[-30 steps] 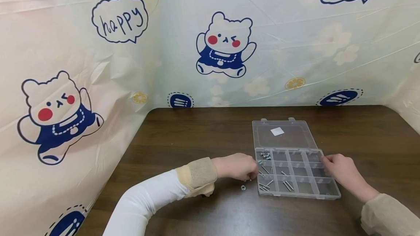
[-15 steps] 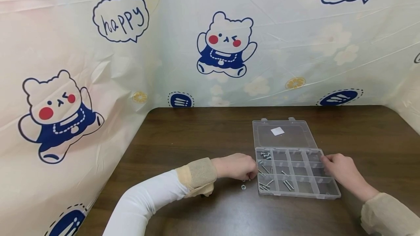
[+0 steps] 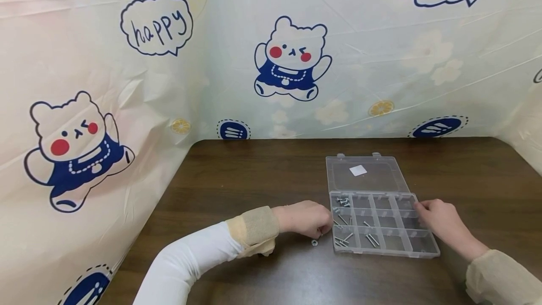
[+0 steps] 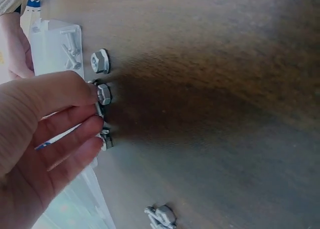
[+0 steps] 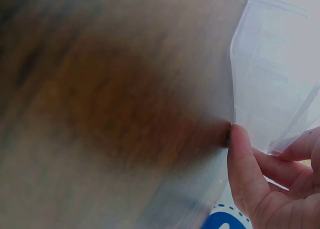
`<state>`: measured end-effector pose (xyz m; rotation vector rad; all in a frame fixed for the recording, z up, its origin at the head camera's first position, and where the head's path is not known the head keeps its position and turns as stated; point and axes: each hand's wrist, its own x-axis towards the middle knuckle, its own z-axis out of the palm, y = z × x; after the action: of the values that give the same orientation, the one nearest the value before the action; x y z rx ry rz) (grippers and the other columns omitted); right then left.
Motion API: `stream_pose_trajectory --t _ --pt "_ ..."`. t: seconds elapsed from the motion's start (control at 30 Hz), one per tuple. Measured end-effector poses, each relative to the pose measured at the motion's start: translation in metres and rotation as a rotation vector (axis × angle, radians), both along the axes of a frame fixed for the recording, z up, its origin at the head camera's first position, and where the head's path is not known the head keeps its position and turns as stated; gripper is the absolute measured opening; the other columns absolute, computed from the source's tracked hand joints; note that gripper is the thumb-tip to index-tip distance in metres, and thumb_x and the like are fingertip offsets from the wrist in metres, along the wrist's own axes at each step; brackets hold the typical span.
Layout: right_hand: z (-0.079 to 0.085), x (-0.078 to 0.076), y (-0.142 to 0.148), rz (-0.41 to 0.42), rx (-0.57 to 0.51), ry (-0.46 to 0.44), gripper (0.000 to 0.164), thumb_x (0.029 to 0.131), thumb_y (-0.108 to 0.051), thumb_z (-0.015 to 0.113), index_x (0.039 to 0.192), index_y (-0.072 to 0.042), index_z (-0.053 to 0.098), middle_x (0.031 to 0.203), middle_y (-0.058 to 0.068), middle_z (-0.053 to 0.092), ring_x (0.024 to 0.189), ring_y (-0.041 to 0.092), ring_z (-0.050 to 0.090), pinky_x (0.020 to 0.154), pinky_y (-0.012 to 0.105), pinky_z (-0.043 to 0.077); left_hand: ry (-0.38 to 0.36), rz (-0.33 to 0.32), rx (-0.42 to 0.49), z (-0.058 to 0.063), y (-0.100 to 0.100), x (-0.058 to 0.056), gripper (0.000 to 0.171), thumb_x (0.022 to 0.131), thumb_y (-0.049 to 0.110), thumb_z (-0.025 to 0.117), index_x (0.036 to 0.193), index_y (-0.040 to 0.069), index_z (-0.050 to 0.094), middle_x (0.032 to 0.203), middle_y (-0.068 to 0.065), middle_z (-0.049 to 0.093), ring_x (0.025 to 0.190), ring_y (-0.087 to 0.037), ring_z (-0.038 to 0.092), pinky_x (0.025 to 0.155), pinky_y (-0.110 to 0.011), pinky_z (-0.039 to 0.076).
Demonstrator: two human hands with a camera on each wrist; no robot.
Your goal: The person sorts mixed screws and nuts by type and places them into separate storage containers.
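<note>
My left hand (image 3: pixel 306 219) is at the left side of an open clear plastic organizer box (image 3: pixel 394 244). In the left wrist view its thumb and curled fingers close on a hex flange nut (image 4: pixel 104 94). Another flange nut (image 4: pixel 101 61) lies on the table beside the thumb, and more metal hardware (image 4: pixel 106 139) shows by the lower fingertips, partly hidden. My right hand (image 3: pixel 442 222) pinches the right edge of the box, its thumb (image 5: pixel 241 144) against the outer wall. Bolts and screws (image 3: pixel 371 240) lie in several left compartments.
The box's transparent lid (image 3: pixel 368 180) lies folded back behind it, with a white label (image 3: pixel 358 170). A small cluster of metal hardware (image 4: pixel 161 216) rests on the table (image 3: pixel 254 168) apart from the left hand. A printed curtain (image 3: pixel 360 60) hangs behind the table.
The left hand's fingertips have shifted slightly down toward the nuts at the box's left side. The right hand and box have stayed in place.
</note>
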<state>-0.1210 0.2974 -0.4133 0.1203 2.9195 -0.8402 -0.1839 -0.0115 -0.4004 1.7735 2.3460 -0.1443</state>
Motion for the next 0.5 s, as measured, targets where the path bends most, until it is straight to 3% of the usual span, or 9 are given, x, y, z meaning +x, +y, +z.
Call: stream_pose_trajectory --t 0.27,0.5 --pt "0.001 0.003 -0.001 0.001 0.011 0.023 0.037 0.093 -0.02 0.039 0.084 0.004 0.065 0.063 0.003 0.062 0.061 0.014 0.054 0.056 0.032 0.04 -0.011 -0.044 0.022 0.003 -0.001 0.002 0.018 0.066 0.004 0.067 0.063 0.017 0.056 0.063 0.011 0.047 0.06 -0.001 0.044 0.055 -0.011 0.036" --pt "0.001 0.003 -0.002 0.001 0.014 0.031 0.037 0.093 -0.019 0.038 0.078 0.001 0.064 0.06 0.001 0.059 0.058 0.013 0.051 0.055 0.032 0.038 -0.077 -0.02 0.071 0.013 -0.002 -0.001 0.017 0.068 -0.001 0.062 0.068 0.015 0.057 0.063 0.01 0.048 0.06 0.0 0.045 0.055 -0.01 0.036"
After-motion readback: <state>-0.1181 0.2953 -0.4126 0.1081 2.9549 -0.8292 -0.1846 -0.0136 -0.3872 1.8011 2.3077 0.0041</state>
